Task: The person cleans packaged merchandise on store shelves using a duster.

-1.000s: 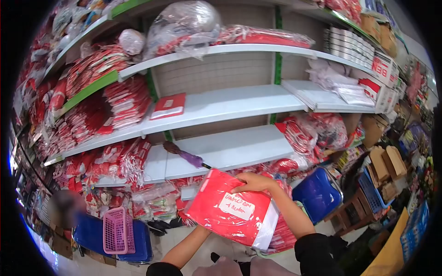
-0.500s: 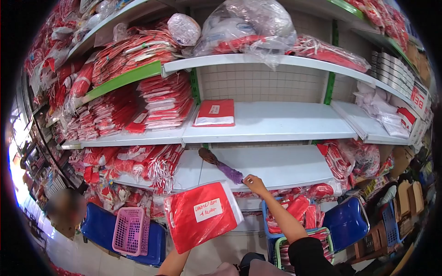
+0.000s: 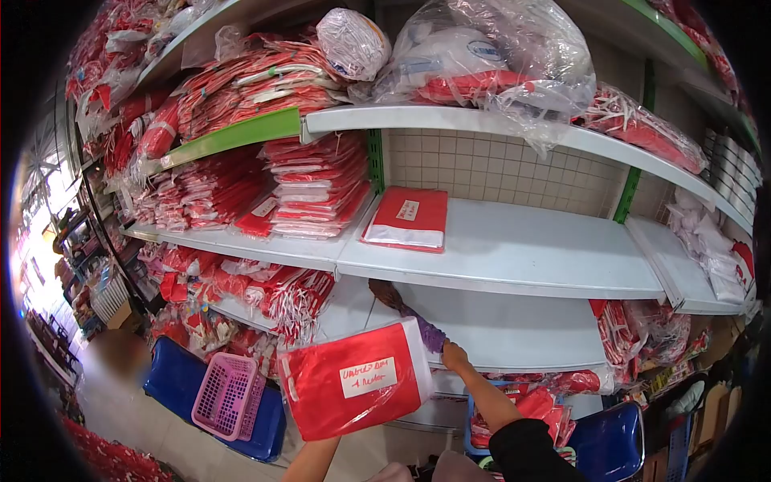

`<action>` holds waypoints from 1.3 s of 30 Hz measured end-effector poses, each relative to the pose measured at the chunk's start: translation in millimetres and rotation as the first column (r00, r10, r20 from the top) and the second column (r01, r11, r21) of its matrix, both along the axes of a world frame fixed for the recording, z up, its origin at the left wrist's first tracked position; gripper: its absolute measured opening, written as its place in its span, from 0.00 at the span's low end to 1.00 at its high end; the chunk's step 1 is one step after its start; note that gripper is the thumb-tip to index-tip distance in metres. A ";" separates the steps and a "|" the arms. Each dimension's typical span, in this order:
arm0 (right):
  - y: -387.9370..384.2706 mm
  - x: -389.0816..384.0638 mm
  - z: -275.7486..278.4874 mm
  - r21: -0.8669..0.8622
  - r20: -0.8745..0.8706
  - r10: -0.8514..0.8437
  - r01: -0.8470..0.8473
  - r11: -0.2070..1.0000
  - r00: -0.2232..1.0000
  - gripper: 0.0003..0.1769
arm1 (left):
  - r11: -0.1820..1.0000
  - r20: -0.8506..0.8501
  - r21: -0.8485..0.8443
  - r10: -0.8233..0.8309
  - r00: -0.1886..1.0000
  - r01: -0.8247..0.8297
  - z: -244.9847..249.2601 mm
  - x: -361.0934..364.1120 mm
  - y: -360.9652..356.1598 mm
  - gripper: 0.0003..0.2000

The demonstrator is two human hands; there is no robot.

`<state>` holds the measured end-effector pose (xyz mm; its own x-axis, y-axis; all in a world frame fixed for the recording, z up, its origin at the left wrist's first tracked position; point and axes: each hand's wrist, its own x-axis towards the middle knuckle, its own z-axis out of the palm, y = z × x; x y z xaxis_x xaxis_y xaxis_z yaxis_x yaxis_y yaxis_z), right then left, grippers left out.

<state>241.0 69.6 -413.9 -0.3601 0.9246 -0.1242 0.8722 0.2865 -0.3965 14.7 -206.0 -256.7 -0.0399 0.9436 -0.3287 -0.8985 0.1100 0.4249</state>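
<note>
The right hand (image 3: 455, 356) closes on a purple feather duster (image 3: 419, 323) lying on the lower white shelf (image 3: 522, 333). The left forearm (image 3: 312, 459) props up a red plastic-wrapped packet (image 3: 353, 390); its grip is hidden.

Duster (image 3: 401, 305) on shelf (image 3: 522, 329), behind packet (image 3: 353, 390)

A labelled red packet (image 3: 405, 218) lies on the white shelf (image 3: 522, 257); a pink basket (image 3: 227, 394) (atop a blue chair (image 3: 173, 377)) below.
</note>
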 end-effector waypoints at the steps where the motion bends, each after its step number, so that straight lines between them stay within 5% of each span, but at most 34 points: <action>1: -6.9 -4.2 10.6 0.013 -0.038 -0.070 0.071 0.997 0.997 0.25 | 1.000 -0.001 0.011 0.002 1.000 -0.002 3.6 0.5 5.9 0.32; 5: -34.5 -3.7 49.6 -0.044 -0.187 -0.240 0.236 0.971 0.953 0.22 | 0.999 0.002 0.029 0.024 1.000 -0.024 11.7 -4.4 8.4 0.32; 7: -47.2 6.2 41.6 -0.208 -0.404 -0.308 0.242 0.948 0.861 0.24 | 0.998 0.001 0.040 0.039 0.999 -0.039 14.8 -10.6 5.2 0.32; 11: -88.1 25.6 67.0 -0.602 -0.605 -0.503 0.059 0.796 0.617 0.22 | 0.996 0.001 0.073 0.050 0.999 -0.050 22.6 -21.7 5.9 0.31; 14: -143.5 29.5 80.8 -0.607 -0.612 -0.477 0.012 0.795 0.631 0.26 | 0.994 -0.002 0.092 0.059 0.998 -0.059 26.6 -28.5 4.7 0.31; 16: -180.5 27.8 73.2 -0.004 -0.639 0.110 -0.146 0.989 0.761 0.25 | 0.992 -0.007 0.103 0.069 0.998 -0.068 26.1 -35.3 -0.8 0.31; 17: -195.2 26.8 70.6 0.304 -0.502 0.385 -0.259 0.917 0.774 0.25 | 0.991 -0.008 0.109 0.077 0.997 -0.076 25.4 -38.8 -4.0 0.31; 20: -250.0 13.8 93.5 0.172 -0.529 0.266 -0.205 0.964 0.806 0.24 | 0.989 0.000 0.108 0.102 0.995 -0.101 15.5 -48.4 -26.7 0.31; 23: -268.1 17.7 125.9 0.213 -0.251 0.273 -0.222 0.951 0.929 0.24 | 0.986 0.007 0.108 0.128 0.992 -0.128 13.3 -58.5 -44.2 0.31; 26: -270.0 13.9 123.6 0.104 -0.335 0.071 -0.038 0.994 0.940 0.26 | 0.983 0.007 0.108 0.146 0.989 -0.146 13.9 -64.0 -54.3 0.31; 29: -284.5 15.7 129.0 0.089 -0.352 0.093 -0.066 0.994 0.931 0.27 | 0.982 0.012 0.115 0.149 0.989 -0.149 15.2 -64.5 -58.1 0.31; 32: -294.5 27.4 135.8 0.263 -0.330 0.227 -0.142 0.954 0.916 0.21 | 0.981 0.017 0.117 0.152 0.988 -0.153 14.6 -62.8 -60.1 0.31; 36: -299.2 22.8 162.1 0.099 -0.373 0.047 -0.011 0.995 0.927 0.25 | 0.982 0.021 0.122 0.142 0.990 -0.143 17.3 -56.2 -55.7 0.31; 39: -311.8 20.8 173.1 0.319 -0.253 0.359 -0.272 0.908 0.898 0.23 | 0.981 0.020 0.135 0.141 0.990 -0.142 23.5 -52.3 -49.9 0.30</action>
<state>261.9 -242.3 -240.7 -0.6183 0.7371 0.2727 0.5691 0.6592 -0.4915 -37.6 -255.9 -233.2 -0.1734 0.9644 -0.1995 -0.9054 -0.0764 0.4176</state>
